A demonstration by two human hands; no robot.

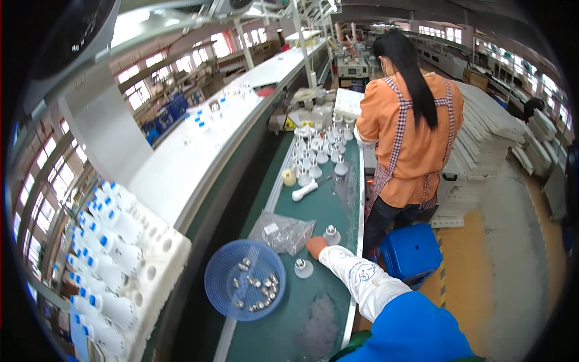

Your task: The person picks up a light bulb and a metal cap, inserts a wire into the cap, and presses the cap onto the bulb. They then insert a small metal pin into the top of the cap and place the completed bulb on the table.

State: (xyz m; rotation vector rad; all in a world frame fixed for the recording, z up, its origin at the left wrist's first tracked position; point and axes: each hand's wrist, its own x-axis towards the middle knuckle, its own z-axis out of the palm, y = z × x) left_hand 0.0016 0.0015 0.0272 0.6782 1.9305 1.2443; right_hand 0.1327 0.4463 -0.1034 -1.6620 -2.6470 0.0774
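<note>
My right hand (pixel 316 247) reaches over the green belt in a white sleeve cover. Its fingers look curled together, and what they hold, if anything, is hidden. Just beyond it stands a white cone-shaped part with a metal top (pixel 331 236). A second such part (pixel 303 268) stands nearer, to the left of my wrist. Beside my fingertips lies a clear plastic bag (pixel 281 231). A blue plastic basket (pixel 212 283) with several small metal pieces in it sits to the left. My left hand is out of view.
More white cone-shaped parts (pixel 319 148) crowd the far belt, near a white handle-like piece (pixel 304 191). A person in orange (pixel 404 133) stands ahead at right, beside a blue bin (pixel 412 248). A foam tray (pixel 158 265) holds blue-tipped white bottle-like pieces at left.
</note>
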